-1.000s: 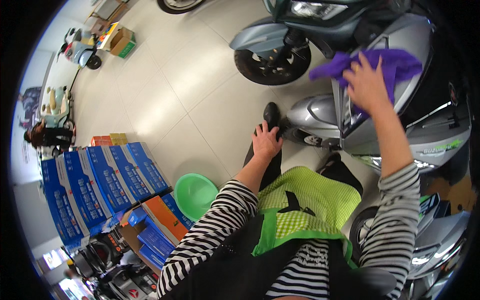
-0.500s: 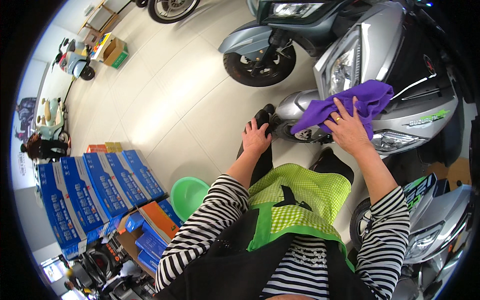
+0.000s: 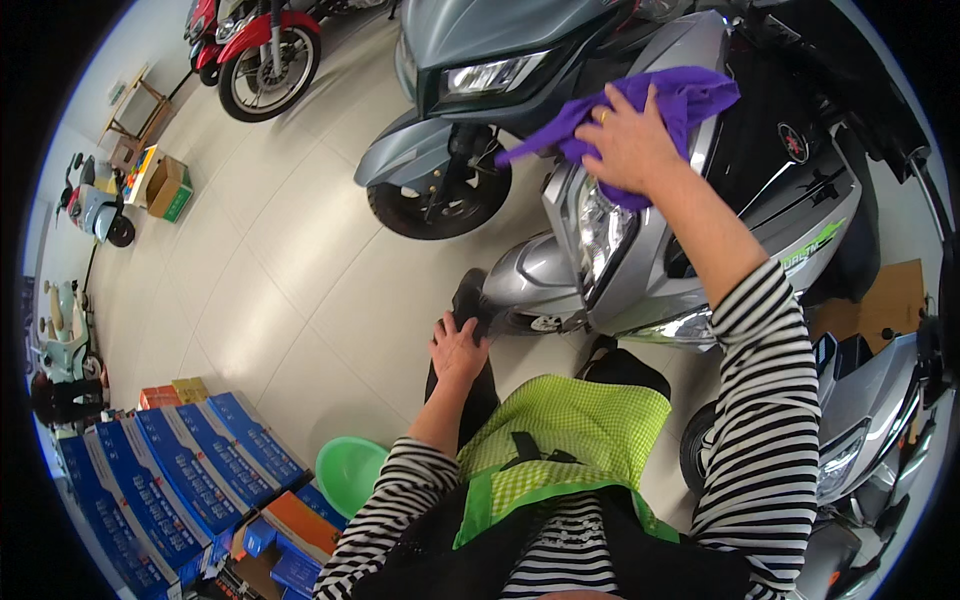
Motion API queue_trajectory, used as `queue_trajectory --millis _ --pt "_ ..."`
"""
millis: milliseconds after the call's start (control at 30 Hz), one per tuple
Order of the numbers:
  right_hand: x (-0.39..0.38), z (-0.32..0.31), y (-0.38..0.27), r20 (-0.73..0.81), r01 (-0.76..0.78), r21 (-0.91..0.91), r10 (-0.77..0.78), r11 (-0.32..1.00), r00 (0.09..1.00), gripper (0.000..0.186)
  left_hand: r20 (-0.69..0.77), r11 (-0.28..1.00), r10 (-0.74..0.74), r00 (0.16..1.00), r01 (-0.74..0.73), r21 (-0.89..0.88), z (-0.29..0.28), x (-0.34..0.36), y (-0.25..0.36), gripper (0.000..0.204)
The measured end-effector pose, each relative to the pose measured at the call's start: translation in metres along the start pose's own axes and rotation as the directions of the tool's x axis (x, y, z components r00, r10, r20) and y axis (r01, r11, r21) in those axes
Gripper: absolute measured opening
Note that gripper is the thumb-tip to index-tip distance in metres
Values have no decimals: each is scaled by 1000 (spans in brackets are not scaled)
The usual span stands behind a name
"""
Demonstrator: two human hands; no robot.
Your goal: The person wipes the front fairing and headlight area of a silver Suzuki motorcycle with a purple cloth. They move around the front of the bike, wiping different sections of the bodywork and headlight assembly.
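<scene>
A purple cloth (image 3: 700, 92) lies bunched over the upper front of a silver scooter (image 3: 655, 290), above its clear headlight (image 3: 603, 225). My right hand (image 3: 628, 145) presses on the cloth, fingers spread over it and a ring on one of them. One corner of the cloth trails out to the left, toward the grey-blue scooter. Down by the silver scooter's front wheel, my left hand (image 3: 460, 348) rests on my knee with its fingers apart and nothing in it.
A grey-blue scooter (image 3: 480, 45) stands close beside the silver one. Behind my left arm sit a green basin (image 3: 350, 475) and stacked blue boxes (image 3: 190, 465). Another silver scooter (image 3: 870, 410) is at the right, and a red motorcycle (image 3: 270, 50) at the far left.
My right hand has carried the cloth up and away from me, from the lower front of the silver scooter to above its headlight. The left hand stays on the knee while the view has shifted.
</scene>
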State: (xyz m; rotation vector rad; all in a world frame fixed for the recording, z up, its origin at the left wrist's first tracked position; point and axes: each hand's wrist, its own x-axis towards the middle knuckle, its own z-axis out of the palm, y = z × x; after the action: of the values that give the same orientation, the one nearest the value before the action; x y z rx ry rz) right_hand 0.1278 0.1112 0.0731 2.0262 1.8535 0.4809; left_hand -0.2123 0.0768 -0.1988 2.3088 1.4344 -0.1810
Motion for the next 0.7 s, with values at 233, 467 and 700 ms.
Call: queue_trajectory --millis 233,467,700 --pt "47 -17 119 -46 -412 -94 409 906 911 52 -4 996 -16 1000 17 88 -3 4 8 51" --pt "3 -37 151 -203 -502 49 500 864 842 50 -26 994 14 1000 -11 104 -2 4 10 49" --pt "-61 -29 137 -315 -601 -33 562 799 765 49 -36 997 23 999 -20 68 0 -1 6 47"
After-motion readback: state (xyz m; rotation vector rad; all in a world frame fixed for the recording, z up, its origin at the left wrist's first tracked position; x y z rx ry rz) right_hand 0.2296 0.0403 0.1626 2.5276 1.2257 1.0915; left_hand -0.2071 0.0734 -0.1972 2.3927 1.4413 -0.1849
